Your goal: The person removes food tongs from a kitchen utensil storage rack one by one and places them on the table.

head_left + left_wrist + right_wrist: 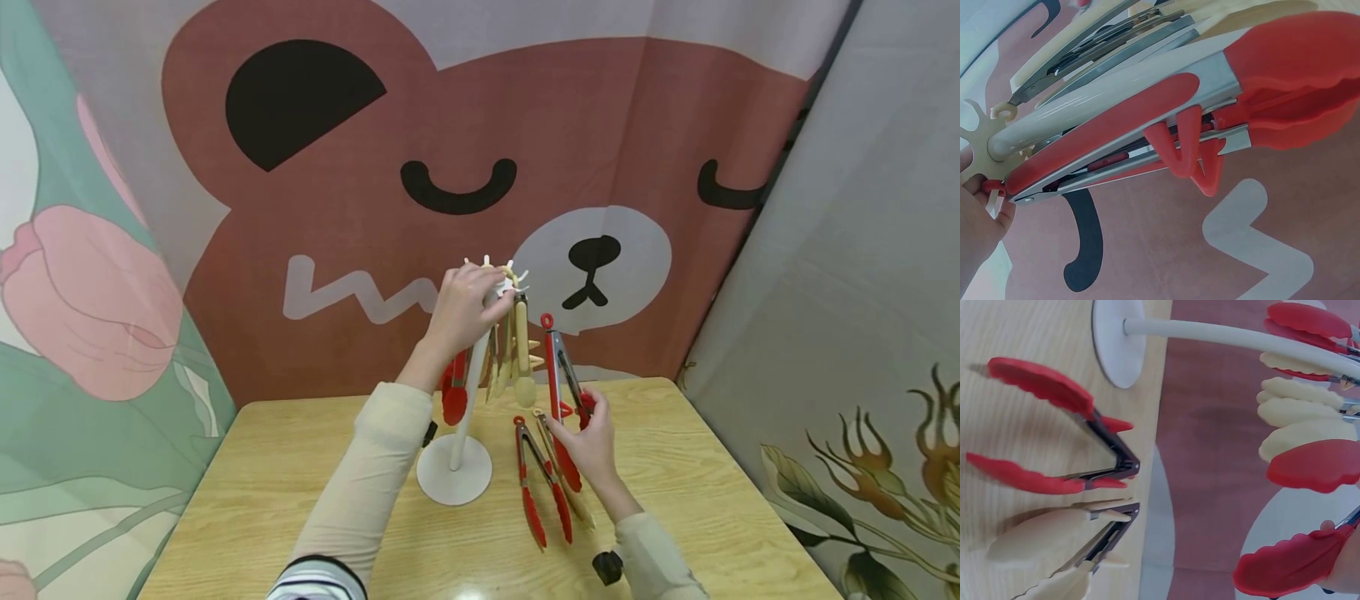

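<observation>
My left hand [468, 304] grips the top of a white hook stand [468, 392], its fingers bent over the hub. Red-tipped tongs [1297, 62] hang from a hook beside those fingers, and several cream-tipped tongs [522, 358] hang on the far side. To the right of the stand, my right hand [588, 442] holds another pair of red tongs [554, 375] upright, loop end up, its arms spread apart. Below them, spread red tongs [1041, 384] and spread cream tongs [1041, 534] lie on the table. The left fingertips are partly hidden in the head view.
The wooden table [300, 492] carries the stand's round white base [435, 483] left of the loose tongs. A bear-print curtain [337, 225] hangs right behind the table's far edge. A floral curtain [825, 333] hangs on the right side.
</observation>
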The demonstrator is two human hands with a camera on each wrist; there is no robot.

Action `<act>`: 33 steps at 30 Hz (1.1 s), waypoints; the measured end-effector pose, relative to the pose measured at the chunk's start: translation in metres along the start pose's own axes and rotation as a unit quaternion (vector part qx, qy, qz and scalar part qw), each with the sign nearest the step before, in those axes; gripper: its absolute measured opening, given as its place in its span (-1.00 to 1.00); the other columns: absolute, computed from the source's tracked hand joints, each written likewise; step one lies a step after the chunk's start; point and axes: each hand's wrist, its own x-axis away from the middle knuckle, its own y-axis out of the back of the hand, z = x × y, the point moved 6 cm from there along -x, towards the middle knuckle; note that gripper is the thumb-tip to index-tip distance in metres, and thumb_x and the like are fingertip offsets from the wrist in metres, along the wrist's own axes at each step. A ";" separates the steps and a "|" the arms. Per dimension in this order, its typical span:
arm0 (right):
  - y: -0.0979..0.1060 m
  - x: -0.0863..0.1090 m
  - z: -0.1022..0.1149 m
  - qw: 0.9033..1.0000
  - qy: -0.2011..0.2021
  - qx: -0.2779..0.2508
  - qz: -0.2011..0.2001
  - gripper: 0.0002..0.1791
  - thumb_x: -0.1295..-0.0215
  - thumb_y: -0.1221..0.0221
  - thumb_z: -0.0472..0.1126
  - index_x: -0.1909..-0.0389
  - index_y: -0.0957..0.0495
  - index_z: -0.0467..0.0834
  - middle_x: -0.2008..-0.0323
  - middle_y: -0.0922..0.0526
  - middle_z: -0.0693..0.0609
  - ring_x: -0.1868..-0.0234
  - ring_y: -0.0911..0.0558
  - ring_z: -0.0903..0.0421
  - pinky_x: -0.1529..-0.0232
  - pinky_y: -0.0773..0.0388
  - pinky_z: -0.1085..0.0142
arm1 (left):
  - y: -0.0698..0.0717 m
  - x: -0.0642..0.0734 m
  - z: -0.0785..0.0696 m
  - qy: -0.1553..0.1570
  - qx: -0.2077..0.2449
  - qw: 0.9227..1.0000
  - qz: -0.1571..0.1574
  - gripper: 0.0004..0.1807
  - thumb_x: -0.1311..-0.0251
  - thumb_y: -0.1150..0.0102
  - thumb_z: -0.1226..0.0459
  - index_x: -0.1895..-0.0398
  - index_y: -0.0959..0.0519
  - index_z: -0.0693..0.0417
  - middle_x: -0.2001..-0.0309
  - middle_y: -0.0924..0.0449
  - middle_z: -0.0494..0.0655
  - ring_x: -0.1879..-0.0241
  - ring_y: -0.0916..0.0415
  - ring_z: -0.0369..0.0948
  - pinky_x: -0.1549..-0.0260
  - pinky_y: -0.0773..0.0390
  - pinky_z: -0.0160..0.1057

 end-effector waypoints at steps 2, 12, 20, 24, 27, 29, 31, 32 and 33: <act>0.002 0.001 -0.004 1.000 -0.006 0.003 0.000 -0.20 0.19 -0.40 -0.31 -0.07 -0.18 -0.40 0.15 -0.39 -0.30 0.19 -0.42 -0.15 0.21 -0.37 0.08 | 0.000 0.000 0.000 -0.001 -0.001 1.000 -0.001 -0.70 -0.11 -0.07 0.19 0.20 -0.63 0.18 0.14 -0.59 0.00 0.16 -0.47 -0.11 0.16 -0.32 -0.08; 0.012 0.005 -0.029 0.998 -0.027 0.051 -0.012 -0.17 0.22 -0.41 -0.32 -0.11 -0.21 -0.42 0.11 -0.46 -0.28 0.11 -0.48 -0.14 0.13 -0.42 0.05 | 0.000 0.000 0.000 0.003 -0.003 1.000 0.000 -0.70 -0.11 -0.07 0.18 0.20 -0.63 0.17 0.14 -0.59 -0.02 0.16 -0.47 -0.12 0.15 -0.33 -0.10; 0.019 0.008 -0.049 0.994 -0.021 0.100 -0.023 -0.15 0.21 -0.42 -0.26 -0.15 -0.23 -0.39 0.11 -0.48 -0.28 0.13 -0.48 -0.16 0.19 -0.41 0.00 | 0.000 0.000 0.000 -0.004 0.000 1.000 -0.005 -0.72 -0.11 -0.07 0.19 0.23 -0.64 0.17 0.14 -0.59 -0.01 0.16 -0.47 -0.12 0.14 -0.31 -0.09; 0.024 0.008 -0.057 0.993 -0.015 0.115 -0.029 -0.14 0.21 -0.42 -0.25 -0.16 -0.24 -0.40 0.11 -0.49 -0.31 0.13 -0.48 -0.18 0.17 -0.39 -0.03 | -0.001 0.000 0.000 -0.004 0.001 1.000 -0.006 -0.72 -0.11 -0.07 0.19 0.23 -0.64 0.17 0.14 -0.59 0.00 0.17 -0.46 -0.12 0.13 -0.31 -0.09; 0.026 0.007 -0.063 0.992 -0.012 0.118 -0.032 -0.15 0.22 -0.42 -0.26 -0.15 -0.25 -0.40 0.12 -0.49 -0.33 0.14 -0.49 -0.19 0.17 -0.39 -0.03 | -0.001 0.000 0.000 -0.003 0.002 1.000 -0.007 -0.72 -0.11 -0.07 0.20 0.23 -0.63 0.18 0.14 -0.59 0.00 0.17 -0.46 -0.12 0.13 -0.32 -0.09; 0.028 0.007 -0.067 0.993 -0.014 0.116 -0.033 -0.15 0.22 -0.42 -0.26 -0.15 -0.25 -0.40 0.11 -0.49 -0.34 0.14 -0.49 -0.20 0.18 -0.39 -0.03 | -0.001 0.000 0.001 -0.003 0.002 1.000 -0.008 -0.72 -0.11 -0.06 0.20 0.23 -0.63 0.18 0.14 -0.59 -0.01 0.16 -0.47 -0.12 0.13 -0.32 -0.09; 0.030 0.006 -0.071 0.992 -0.020 0.118 -0.031 -0.15 0.21 -0.42 -0.26 -0.15 -0.25 -0.40 0.11 -0.49 -0.34 0.14 -0.49 -0.20 0.18 -0.39 -0.03 | -0.002 0.000 0.002 -0.003 0.003 1.000 -0.009 -0.72 -0.11 -0.05 0.20 0.23 -0.64 0.18 0.14 -0.59 -0.01 0.16 -0.47 -0.12 0.13 -0.32 -0.09; 0.031 0.006 -0.072 0.992 -0.022 0.121 -0.032 -0.15 0.21 -0.42 -0.25 -0.15 -0.25 -0.40 0.11 -0.49 -0.33 0.14 -0.49 -0.20 0.18 -0.39 -0.03 | -0.003 0.000 0.002 -0.003 0.003 1.000 -0.010 -0.71 -0.11 -0.05 0.19 0.23 -0.64 0.18 0.15 -0.59 -0.01 0.16 -0.47 -0.12 0.13 -0.32 -0.09; 0.032 0.006 -0.074 0.991 -0.025 0.125 -0.031 -0.15 0.21 -0.42 -0.24 -0.15 -0.26 -0.39 0.11 -0.49 -0.33 0.14 -0.49 -0.21 0.18 -0.39 -0.04 | -0.003 0.000 0.002 -0.003 0.003 1.000 -0.010 -0.71 -0.11 -0.05 0.19 0.23 -0.64 0.18 0.15 -0.59 -0.01 0.16 -0.47 -0.12 0.13 -0.32 -0.08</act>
